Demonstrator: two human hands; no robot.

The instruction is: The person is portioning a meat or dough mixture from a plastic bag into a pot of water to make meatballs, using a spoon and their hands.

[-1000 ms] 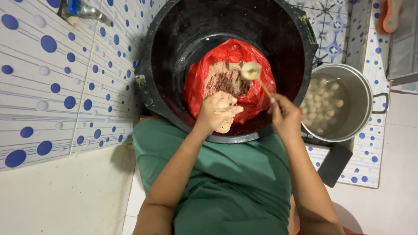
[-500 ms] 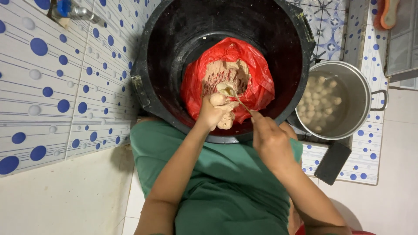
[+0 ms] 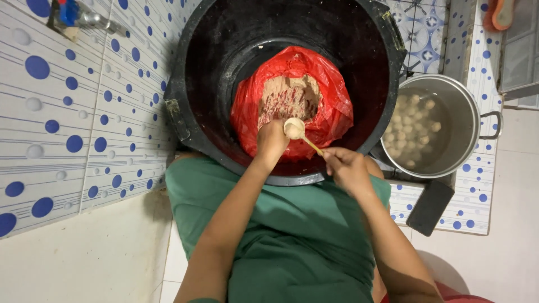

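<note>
A red plastic bag (image 3: 331, 106) holding pale brown paste (image 3: 286, 98) lies open inside a big black tub (image 3: 219, 62). My left hand (image 3: 271, 140) is closed into a fist at the bag's near edge, squeezing paste. Right beside that fist, my right hand (image 3: 348, 168) holds a spoon (image 3: 297, 132) by its handle; the bowl of the spoon carries a pale ball of paste. To the right stands a metal pot (image 3: 466, 120) of water with several pale balls in it.
White tiles with blue dots cover the wall on the left, with a tap (image 3: 84, 17) at the top left. A dark rectangular object (image 3: 429, 206) lies below the pot on a dotted ledge. My green garment fills the bottom middle.
My right hand brought the spoon back from beside the pot to my left fist over the bag. The spoon now carries a fresh ball of paste.
</note>
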